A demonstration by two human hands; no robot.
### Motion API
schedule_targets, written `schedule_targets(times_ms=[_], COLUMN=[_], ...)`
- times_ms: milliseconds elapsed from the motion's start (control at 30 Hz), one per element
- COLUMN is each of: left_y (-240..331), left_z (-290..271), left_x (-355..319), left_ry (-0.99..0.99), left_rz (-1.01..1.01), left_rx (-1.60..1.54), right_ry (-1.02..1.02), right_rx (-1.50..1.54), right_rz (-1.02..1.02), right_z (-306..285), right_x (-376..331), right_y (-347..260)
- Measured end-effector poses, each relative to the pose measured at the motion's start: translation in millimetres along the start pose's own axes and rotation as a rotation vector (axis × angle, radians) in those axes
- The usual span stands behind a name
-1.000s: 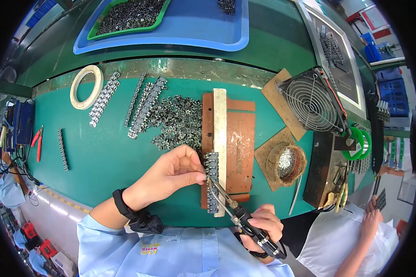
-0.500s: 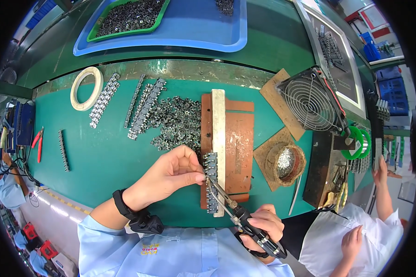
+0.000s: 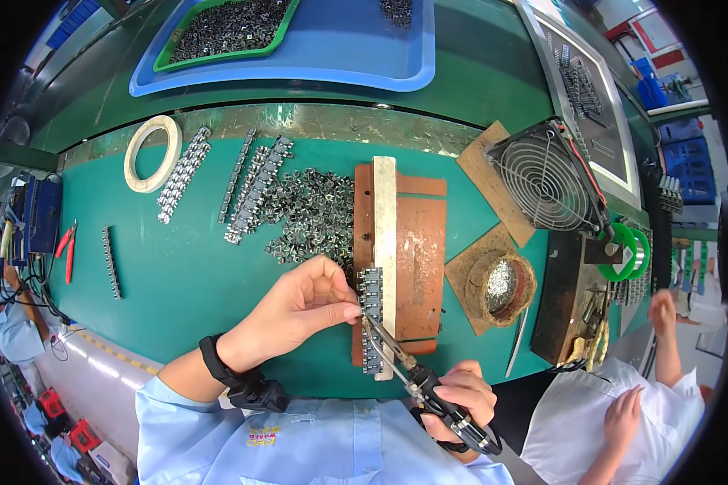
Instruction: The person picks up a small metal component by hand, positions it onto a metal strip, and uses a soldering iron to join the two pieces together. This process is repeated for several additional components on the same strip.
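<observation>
My right hand [image 3: 466, 400] is wrapped round the black soldering iron [image 3: 429, 381], which has a thin metal tube alongside its shaft. Its tip meets a strip of small circuit boards [image 3: 370, 293] lying along a pale bar [image 3: 386, 234] on a brown fixture block [image 3: 419, 267]. Beside that tip, my left hand [image 3: 311, 303] is closed in a pinch at the strip's left edge; whatever its fingertips grip is too small or hidden to name. A heap of small metal parts [image 3: 311, 214] lies just beyond my left hand.
Several board strips [image 3: 255, 190] and a tape ring [image 3: 130, 153] lie at left, near red pliers [image 3: 69, 255]. On the right stand a fan [image 3: 546, 174], a round solder-filled pot [image 3: 501, 289] and a green spool [image 3: 623, 250]. A blue tray [image 3: 356, 48] sits at the back; a co-worker [image 3: 615, 420] is at right.
My hands, the soldering iron and the strip stay almost in place. The co-worker at right has shifted their raised hand slightly and moved the lower one.
</observation>
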State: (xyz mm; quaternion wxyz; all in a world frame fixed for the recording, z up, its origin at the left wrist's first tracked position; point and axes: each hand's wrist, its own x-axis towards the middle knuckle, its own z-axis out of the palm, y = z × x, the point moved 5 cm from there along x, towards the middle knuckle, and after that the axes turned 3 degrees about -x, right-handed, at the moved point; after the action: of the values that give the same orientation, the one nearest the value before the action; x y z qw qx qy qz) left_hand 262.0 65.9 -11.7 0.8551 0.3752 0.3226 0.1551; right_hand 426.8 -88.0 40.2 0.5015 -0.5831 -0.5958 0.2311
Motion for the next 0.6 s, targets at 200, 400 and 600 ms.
schedule_targets(times_ms=[200, 400, 600], left_y=[-1, -2, -3], left_z=[1, 1, 2], left_x=[-2, -3, -2], left_ry=[0.057, 0.041, 0.033], left_rz=[0.018, 0.018, 0.022], left_rx=[-0.01, -0.015, -0.017], right_ry=[-0.014, -0.031, 0.384], right_rx=[-0.019, -0.025, -0.115], right_rz=[0.002, -0.03, -0.033], right_z=[0, -2, -9], right_x=[0, -3, -52], right_y=[0, -1, 14])
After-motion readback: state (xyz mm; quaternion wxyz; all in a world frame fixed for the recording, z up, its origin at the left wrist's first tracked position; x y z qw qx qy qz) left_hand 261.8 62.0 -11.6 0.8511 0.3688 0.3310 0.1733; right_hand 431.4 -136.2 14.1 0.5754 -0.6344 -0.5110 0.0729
